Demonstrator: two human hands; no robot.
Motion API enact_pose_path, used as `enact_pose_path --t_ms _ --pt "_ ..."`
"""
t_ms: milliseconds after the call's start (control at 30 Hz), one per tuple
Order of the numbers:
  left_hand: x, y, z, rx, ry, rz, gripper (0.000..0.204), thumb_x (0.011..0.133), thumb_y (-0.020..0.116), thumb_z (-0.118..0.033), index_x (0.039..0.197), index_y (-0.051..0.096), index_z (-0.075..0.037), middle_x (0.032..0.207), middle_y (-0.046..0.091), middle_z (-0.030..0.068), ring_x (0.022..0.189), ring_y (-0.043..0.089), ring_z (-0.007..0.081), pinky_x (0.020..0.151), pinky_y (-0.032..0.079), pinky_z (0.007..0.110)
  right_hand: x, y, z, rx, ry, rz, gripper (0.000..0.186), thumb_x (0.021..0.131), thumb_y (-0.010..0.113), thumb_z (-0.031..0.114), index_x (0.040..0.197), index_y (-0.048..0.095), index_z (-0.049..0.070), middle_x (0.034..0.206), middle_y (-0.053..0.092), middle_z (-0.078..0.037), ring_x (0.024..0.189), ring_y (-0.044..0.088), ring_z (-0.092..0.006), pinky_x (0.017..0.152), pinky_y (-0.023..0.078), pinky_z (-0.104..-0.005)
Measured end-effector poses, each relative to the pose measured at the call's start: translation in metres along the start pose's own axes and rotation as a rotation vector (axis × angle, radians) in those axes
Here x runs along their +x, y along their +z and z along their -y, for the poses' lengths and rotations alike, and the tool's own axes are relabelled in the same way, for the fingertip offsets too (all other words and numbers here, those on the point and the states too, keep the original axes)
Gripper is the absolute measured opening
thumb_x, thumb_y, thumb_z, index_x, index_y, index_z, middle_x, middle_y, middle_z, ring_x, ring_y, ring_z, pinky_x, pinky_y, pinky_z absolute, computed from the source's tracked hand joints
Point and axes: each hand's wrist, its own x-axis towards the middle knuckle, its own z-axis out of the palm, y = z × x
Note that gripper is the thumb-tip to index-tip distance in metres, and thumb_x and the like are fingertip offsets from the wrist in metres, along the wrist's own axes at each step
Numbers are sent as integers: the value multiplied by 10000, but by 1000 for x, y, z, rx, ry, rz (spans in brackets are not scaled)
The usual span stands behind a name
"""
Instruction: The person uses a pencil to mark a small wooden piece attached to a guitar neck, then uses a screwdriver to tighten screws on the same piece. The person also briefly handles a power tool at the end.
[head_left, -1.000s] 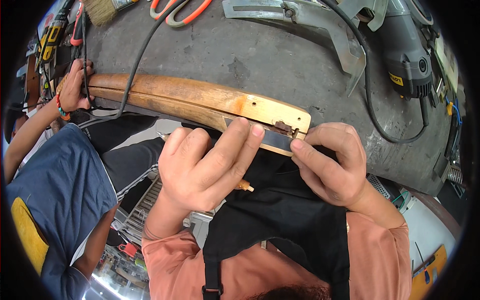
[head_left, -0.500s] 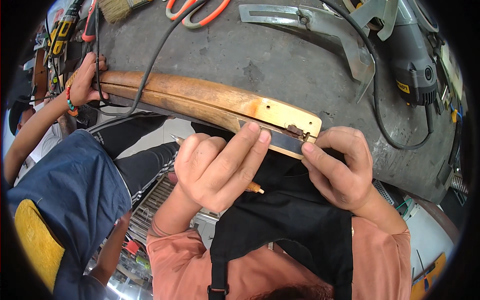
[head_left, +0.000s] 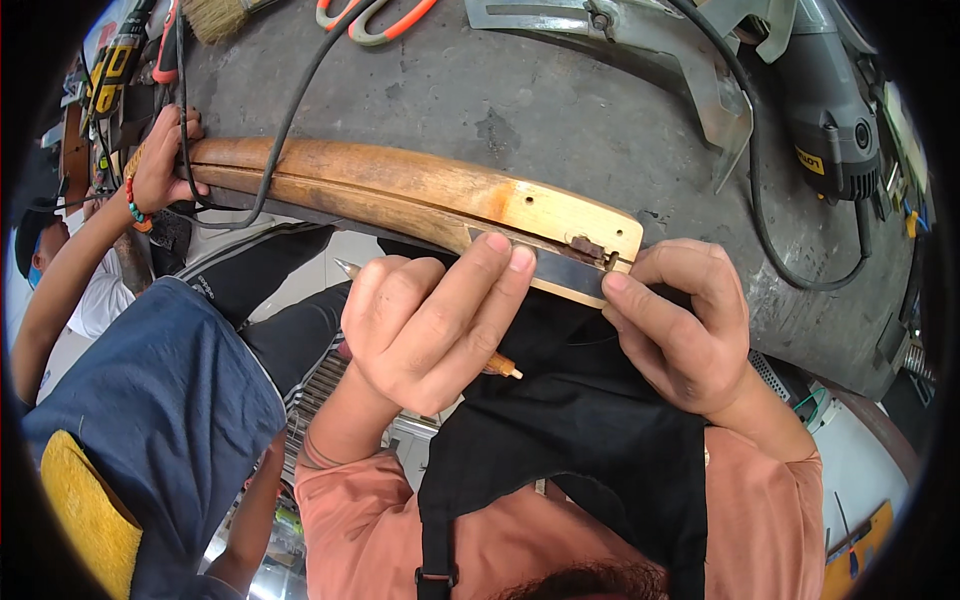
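pressing two straightened fingertips of the left hand [head_left: 430, 335] onto a dark metal strip [head_left: 570, 272], side by side and almost touching. gripping a pointed tool [head_left: 502, 367] in the same hand, with the other fingers bent in, so as to leave both its ends poking out past the palm. hard to tell about the left thumb, hidden from above.

clamping thumb and forefinger of the right hand [head_left: 690, 320] on the right-hand end of a long wooden piece [head_left: 380, 172], with the thumb tip against the end of the strip.

slanting, as to the wood, along the near edge of a dark table [head_left: 430, 90]; brown for most of its length, pale toward the right end, cut by a long groove, and pierced by two small holes. showing a rusty bit of metal [head_left: 585, 247] in the groove, just beside the strip. held at the far left by a co-worker's hand [head_left: 165, 165], and crossed near there by a black cable [head_left: 287, 125].

visible farther back on the table: a brush [head_left: 213, 18], orange-handled scissors [head_left: 405, 20], a silver metal bracket [head_left: 715, 110] and a gray power tool [head_left: 835, 120].
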Motion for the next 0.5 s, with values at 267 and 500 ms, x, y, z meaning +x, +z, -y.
enact_pose_path --t_ms 267,500 --pt "-1 5 2 -26 6 -23 395 796 824 -70 1186 863 -20 1271 767 113 809 657 196 670 508 330 0 -1 -1 23 10 -4 513 761 898 -2 1259 787 46 1118 677 -98 949 707 -294 800 570 -418" --pt "-2 9 5 -71 17 -48 444 758 810 -59 1195 862 -4 1273 779 149 829 667 188 679 525 312 3 -2 0 54 37 1 517 754 901 -2 1256 782 33 1112 675 -107 929 700 -298 786 567 -418"
